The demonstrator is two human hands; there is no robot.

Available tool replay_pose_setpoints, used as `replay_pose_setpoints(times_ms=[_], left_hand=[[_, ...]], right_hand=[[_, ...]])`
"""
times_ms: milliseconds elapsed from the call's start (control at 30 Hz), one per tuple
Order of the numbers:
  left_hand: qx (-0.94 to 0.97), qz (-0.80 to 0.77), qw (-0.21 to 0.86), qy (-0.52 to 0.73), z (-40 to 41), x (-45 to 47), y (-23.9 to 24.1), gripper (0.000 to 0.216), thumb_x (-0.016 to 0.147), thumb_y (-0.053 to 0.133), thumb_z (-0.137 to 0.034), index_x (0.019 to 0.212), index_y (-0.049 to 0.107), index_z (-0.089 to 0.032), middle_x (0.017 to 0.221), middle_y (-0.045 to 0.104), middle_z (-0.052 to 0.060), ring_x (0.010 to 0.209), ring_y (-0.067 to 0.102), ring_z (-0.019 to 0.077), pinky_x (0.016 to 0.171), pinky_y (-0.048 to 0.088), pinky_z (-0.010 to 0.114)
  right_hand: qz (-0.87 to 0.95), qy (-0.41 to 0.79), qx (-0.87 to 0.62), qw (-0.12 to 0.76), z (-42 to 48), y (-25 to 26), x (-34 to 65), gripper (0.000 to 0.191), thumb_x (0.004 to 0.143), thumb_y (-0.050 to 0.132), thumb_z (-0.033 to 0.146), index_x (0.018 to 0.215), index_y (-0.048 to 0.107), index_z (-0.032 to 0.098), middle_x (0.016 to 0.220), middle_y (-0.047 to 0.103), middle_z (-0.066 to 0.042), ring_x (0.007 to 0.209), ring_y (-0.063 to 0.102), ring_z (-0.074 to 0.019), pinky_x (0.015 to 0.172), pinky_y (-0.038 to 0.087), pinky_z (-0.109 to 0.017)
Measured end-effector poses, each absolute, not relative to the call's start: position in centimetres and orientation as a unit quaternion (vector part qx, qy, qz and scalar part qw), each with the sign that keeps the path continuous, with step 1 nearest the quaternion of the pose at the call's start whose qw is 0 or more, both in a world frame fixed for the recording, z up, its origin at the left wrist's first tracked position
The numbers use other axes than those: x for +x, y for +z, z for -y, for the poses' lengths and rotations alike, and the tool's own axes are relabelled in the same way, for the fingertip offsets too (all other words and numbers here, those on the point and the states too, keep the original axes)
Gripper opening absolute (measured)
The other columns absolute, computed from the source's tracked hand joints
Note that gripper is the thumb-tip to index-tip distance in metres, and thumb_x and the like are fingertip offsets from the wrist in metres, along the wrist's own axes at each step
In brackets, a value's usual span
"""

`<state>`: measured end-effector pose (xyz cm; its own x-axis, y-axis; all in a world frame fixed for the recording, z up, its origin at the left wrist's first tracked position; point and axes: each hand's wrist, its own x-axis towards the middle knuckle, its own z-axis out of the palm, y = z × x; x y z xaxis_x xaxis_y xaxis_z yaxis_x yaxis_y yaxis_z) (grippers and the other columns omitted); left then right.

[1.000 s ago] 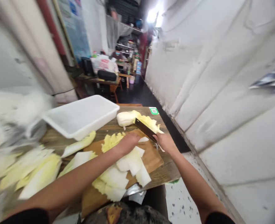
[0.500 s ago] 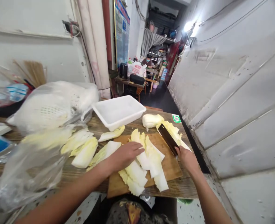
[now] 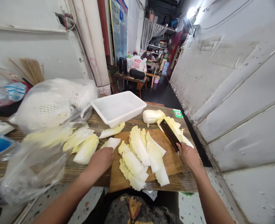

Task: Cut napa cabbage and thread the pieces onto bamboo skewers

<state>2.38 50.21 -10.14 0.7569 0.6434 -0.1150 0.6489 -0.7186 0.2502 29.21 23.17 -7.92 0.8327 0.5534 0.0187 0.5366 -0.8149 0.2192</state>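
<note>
My right hand (image 3: 188, 155) grips the handle of a dark cleaver (image 3: 169, 134), its blade tilted over the right edge of the wooden cutting board (image 3: 172, 168). Left of the board, my left hand (image 3: 102, 159) has its fingers curled at the near end of a napa cabbage leaf (image 3: 111, 143), closed on it; the fingertips are partly hidden. Several pale cabbage leaves (image 3: 138, 149) lie overlapping on the board. Behind the cleaver rest more yellowish leaves (image 3: 173, 124) and a white cabbage piece (image 3: 152, 116).
A white plastic tub (image 3: 120, 109) stands behind the board. More cabbage leaves (image 3: 87, 149) lie at left beside a clear plastic bag (image 3: 37, 168) and a bagged white basket (image 3: 55, 102). Skewers (image 3: 31, 71) stand at far left. A person (image 3: 148, 55) sits in the background.
My left hand has moved left, off the leaves on the board to the leaf beside it. My right hand keeps the cleaver in nearly the same place.
</note>
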Motion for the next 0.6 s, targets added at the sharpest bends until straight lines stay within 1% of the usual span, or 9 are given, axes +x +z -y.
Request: replay_pose_setpoints(times_ms=[67, 167, 233, 300, 333, 400, 467, 533, 600], left_hand=[[0.913, -0.377, 0.156, 0.005, -51.1, 1.8, -8.9, 0.027, 0.086, 0.044, -0.025, 0.073, 0.066, -0.017, 0.079, 0.074, 0.013, 0.078, 0.068, 0.0269, 0.067, 0.046, 0.032], [0.889, -0.414, 0.186, 0.052, -53.5, 0.3, -6.3, 0.03, 0.085, 0.044, -0.036, 0.073, 0.065, -0.019, 0.074, 0.073, 0.008, 0.075, 0.066, 0.0262, 0.063, 0.044, 0.03], [0.871, -0.434, 0.21, 0.096, -54.6, -0.4, -4.6, 0.035, 0.083, 0.046, -0.046, 0.079, 0.066, -0.018, 0.078, 0.074, 0.007, 0.078, 0.067, 0.0264, 0.064, 0.046, 0.03], [0.859, -0.431, 0.239, 0.141, -54.9, -0.2, -3.4, 0.045, 0.082, 0.045, -0.054, 0.09, 0.066, -0.015, 0.084, 0.075, 0.008, 0.08, 0.067, 0.0261, 0.065, 0.05, 0.03], [0.858, -0.416, 0.255, 0.159, -54.6, 0.4, -2.8, 0.05, 0.084, 0.042, -0.056, 0.096, 0.066, -0.014, 0.085, 0.075, 0.008, 0.079, 0.067, 0.0251, 0.065, 0.051, 0.03], [0.869, -0.363, 0.283, 0.18, -53.5, 2.4, -1.8, 0.053, 0.088, 0.035, -0.055, 0.102, 0.064, -0.013, 0.079, 0.073, 0.006, 0.072, 0.067, 0.0218, 0.064, 0.052, 0.029], [0.891, -0.295, 0.289, 0.186, -51.8, 5.5, -0.7, 0.049, 0.091, 0.034, -0.052, 0.096, 0.064, -0.014, 0.068, 0.068, 0.002, 0.063, 0.063, 0.0192, 0.06, 0.051, 0.028], [0.92, -0.223, 0.267, 0.182, -50.0, 9.1, 0.3, 0.042, 0.091, 0.038, -0.049, 0.082, 0.063, -0.017, 0.06, 0.062, 0.0, 0.058, 0.059, 0.0181, 0.057, 0.047, 0.027], [0.949, -0.136, 0.23, 0.168, -48.1, 12.9, 0.8, 0.037, 0.091, 0.041, -0.044, 0.075, 0.063, -0.019, 0.064, 0.063, 0.001, 0.063, 0.06, 0.0189, 0.061, 0.046, 0.028]], right_hand=[[-0.288, 0.041, 0.952, 0.098, -23.1, -8.0, 29.3, 0.039, 0.104, 0.036, 0.042, 0.099, 0.064, 0.015, 0.082, 0.073, -0.013, 0.076, 0.073, -0.0226, 0.055, 0.035, -0.025], [-0.287, 0.04, 0.953, 0.089, -23.2, -8.2, 29.3, 0.038, 0.104, 0.037, 0.041, 0.102, 0.064, 0.015, 0.082, 0.074, -0.013, 0.076, 0.073, -0.0235, 0.055, 0.036, -0.025], [-0.287, 0.037, 0.954, 0.079, -23.2, -8.2, 29.3, 0.037, 0.104, 0.037, 0.04, 0.101, 0.064, 0.015, 0.082, 0.074, -0.013, 0.076, 0.073, -0.0241, 0.056, 0.038, -0.025], [-0.289, 0.034, 0.954, 0.066, -23.2, -8.1, 29.1, 0.036, 0.104, 0.038, 0.04, 0.1, 0.064, 0.015, 0.083, 0.074, -0.013, 0.077, 0.073, -0.0245, 0.057, 0.039, -0.026], [-0.289, 0.032, 0.955, 0.06, -23.2, -8.0, 29.0, 0.036, 0.104, 0.038, 0.039, 0.1, 0.064, 0.015, 0.083, 0.074, -0.013, 0.078, 0.073, -0.0247, 0.058, 0.04, -0.026], [-0.287, 0.028, 0.957, 0.046, -23.2, -7.9, 28.8, 0.035, 0.104, 0.038, 0.039, 0.1, 0.064, 0.015, 0.085, 0.075, -0.014, 0.08, 0.073, -0.0249, 0.061, 0.042, -0.026], [-0.281, 0.023, 0.959, 0.032, -23.1, -7.8, 28.7, 0.035, 0.104, 0.038, 0.038, 0.101, 0.065, 0.016, 0.087, 0.075, -0.013, 0.082, 0.073, -0.0242, 0.064, 0.044, -0.027], [-0.271, 0.02, 0.962, 0.018, -23.0, -7.8, 28.7, 0.035, 0.105, 0.038, 0.039, 0.101, 0.065, 0.016, 0.089, 0.075, -0.012, 0.083, 0.073, -0.0229, 0.066, 0.045, -0.026], [-0.258, 0.016, 0.966, 0.004, -22.7, -7.8, 28.7, 0.036, 0.105, 0.037, 0.039, 0.101, 0.065, 0.017, 0.09, 0.076, -0.011, 0.085, 0.073, -0.0218, 0.068, 0.045, -0.026]])
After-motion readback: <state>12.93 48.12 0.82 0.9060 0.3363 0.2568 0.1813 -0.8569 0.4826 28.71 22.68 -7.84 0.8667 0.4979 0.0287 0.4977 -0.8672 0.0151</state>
